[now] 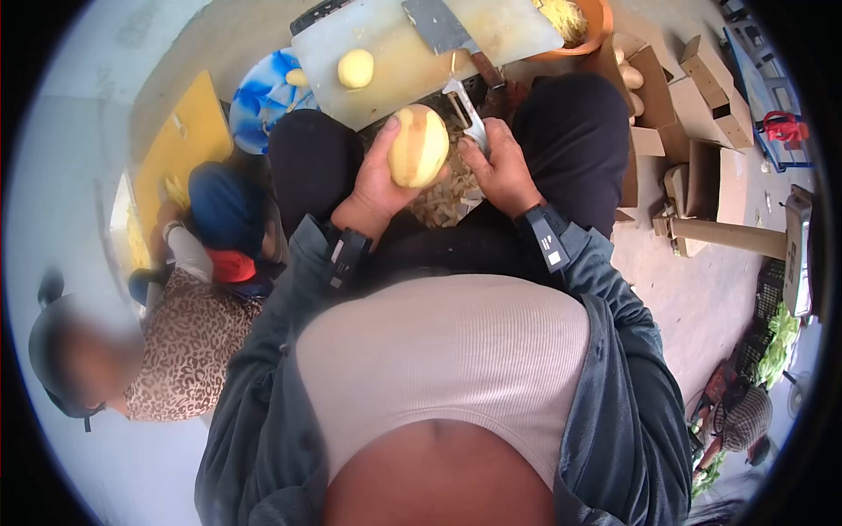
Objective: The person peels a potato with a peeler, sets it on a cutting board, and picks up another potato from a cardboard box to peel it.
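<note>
My left hand [379,180] is closed around a potato [419,147], mostly yellow flesh with brownish strips of skin left on it. In my right hand [506,171] is a white-handled peeler [472,118], its blade end pointing up and away from me, apart from the potato. Below and between my knees lies a heap of peelings [443,200]. Ahead of my hands is a white cutting board [386,53], bearing a peeled potato [356,68] and a cleaver [438,28] with a wooden handle.
An orange basin [599,26] of yellow shreds stands beyond the board. A cardboard box [653,83] of potatoes is at the right, near other open boxes [717,180]. At left are a blue-and-white basin [248,110] and a person in leopard print [189,346] beside a yellow board [189,136].
</note>
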The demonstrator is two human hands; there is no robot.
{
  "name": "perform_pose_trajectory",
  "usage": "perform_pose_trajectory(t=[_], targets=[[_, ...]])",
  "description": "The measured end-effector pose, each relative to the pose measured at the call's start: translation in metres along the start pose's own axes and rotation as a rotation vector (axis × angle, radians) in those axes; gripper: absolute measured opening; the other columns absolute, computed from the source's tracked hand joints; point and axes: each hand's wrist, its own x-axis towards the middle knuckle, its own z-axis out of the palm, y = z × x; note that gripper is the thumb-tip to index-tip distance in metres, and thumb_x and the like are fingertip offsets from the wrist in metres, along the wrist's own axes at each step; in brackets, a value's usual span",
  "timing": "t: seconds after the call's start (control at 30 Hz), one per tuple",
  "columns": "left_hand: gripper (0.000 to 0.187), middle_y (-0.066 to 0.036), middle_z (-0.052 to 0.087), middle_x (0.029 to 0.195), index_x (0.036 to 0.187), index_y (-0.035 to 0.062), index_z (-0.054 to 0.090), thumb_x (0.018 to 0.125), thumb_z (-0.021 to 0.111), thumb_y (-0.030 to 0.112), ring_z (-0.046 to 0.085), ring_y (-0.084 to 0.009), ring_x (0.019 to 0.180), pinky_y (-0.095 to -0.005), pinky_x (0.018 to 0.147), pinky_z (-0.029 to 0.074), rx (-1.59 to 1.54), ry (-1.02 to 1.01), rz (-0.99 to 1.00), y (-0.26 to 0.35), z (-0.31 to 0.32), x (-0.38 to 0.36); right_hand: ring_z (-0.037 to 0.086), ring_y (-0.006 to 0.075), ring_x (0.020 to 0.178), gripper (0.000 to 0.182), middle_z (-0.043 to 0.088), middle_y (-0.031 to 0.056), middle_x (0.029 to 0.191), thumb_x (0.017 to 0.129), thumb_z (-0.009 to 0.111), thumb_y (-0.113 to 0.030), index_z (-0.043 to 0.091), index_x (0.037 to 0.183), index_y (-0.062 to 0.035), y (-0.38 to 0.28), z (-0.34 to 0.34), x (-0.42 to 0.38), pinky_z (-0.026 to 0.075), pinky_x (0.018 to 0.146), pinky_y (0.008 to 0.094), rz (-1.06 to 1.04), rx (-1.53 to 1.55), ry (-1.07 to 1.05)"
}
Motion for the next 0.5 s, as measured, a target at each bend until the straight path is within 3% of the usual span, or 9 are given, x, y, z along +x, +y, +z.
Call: perform_pose_trajectory(t=[0.07,0.17,0.5], targets=[[0.043,-0.006,0.058,0.117,0.122,0.0186,0.053,0.090,0.052,0.047,0.056,-0.0247,0.106,-0.0524,0.081,0.049,0.000,-0.001,-0.030,-0.001,-0.003,0.002,0.056,0.0442,0.078,0.021,0.059,0.0253,0.083,0.093,0.052,-0.022,0.052,0.094,-0.0017,-0.006,-0.003,0.000,0.043,0.066,0.0459,-0.061,0.110,-0.023],[0.045,-0.008,0.061,0.110,0.120,0.0148,0.053,0.092,0.046,0.049,0.060,-0.0255,0.099,-0.0482,0.074,0.052,0.027,0.054,0.023,-0.002,0.001,0.004,0.054,0.0459,0.073,0.021,0.055,0.0258,0.072,0.094,0.048,-0.021,0.051,0.091,0.0000,-0.011,-0.005,-0.001,0.043,0.062,0.0469,-0.018,0.173,-0.139],[0.043,-0.008,0.062,0.105,0.119,0.0115,0.053,0.094,0.043,0.046,0.061,-0.0241,0.091,-0.0451,0.065,0.053,0.097,0.003,0.016,-0.009,-0.002,0.007,0.054,0.0458,0.070,0.025,0.054,0.0267,0.071,0.096,0.047,-0.023,0.050,0.088,0.0006,-0.013,-0.006,0.000,0.042,0.060,0.0468,0.011,0.099,-0.150]])
